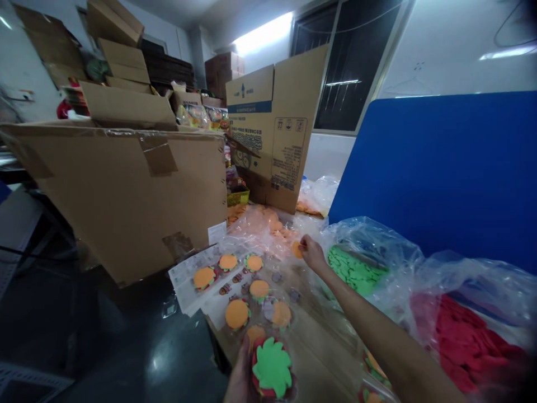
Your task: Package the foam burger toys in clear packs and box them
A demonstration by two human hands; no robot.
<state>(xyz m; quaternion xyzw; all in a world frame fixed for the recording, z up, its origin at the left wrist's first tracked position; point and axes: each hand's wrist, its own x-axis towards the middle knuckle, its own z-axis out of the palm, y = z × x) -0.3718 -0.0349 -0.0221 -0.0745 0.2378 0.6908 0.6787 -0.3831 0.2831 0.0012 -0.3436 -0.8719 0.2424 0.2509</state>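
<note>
The left hand (241, 376) is cupping a small stack low at the near edge of the view, fingers curling up around it: a matte green foam flower (272, 366) with a scalloped, petal-cut outline is lying on top, and a red foam layer (257, 382) is peeking out beneath it. The right hand (312, 253) is reaching out over the table, thumb and fingertips pinching together on a flat, round orange disc (297, 249) at the mouth of a crinkled clear bag of orange discs (268, 223). Just to the right, a second glossy bag is holding green foam pieces (356, 270), and a third (nearer and partly blurred) is holding red foam pieces (464, 336). Between the hands, clear plastic trays (197, 296) are carrying more assembled orange rounds (237, 313) with green fringes showing at their edges. All of this is resting on a pale wooden table (323, 364) under shiny film. A smooth blue partition (440, 168) is standing along the right side. A big, taped cardboard box (126, 196) is leaning at the left, another printed carton (272, 134) is standing open behind it beside a small yellow basket (238, 197), and more boxes are piling up toward the back wall. A dark window (352, 67) is sitting under a strip light, and the dark floor (104, 336) is glinting.
</note>
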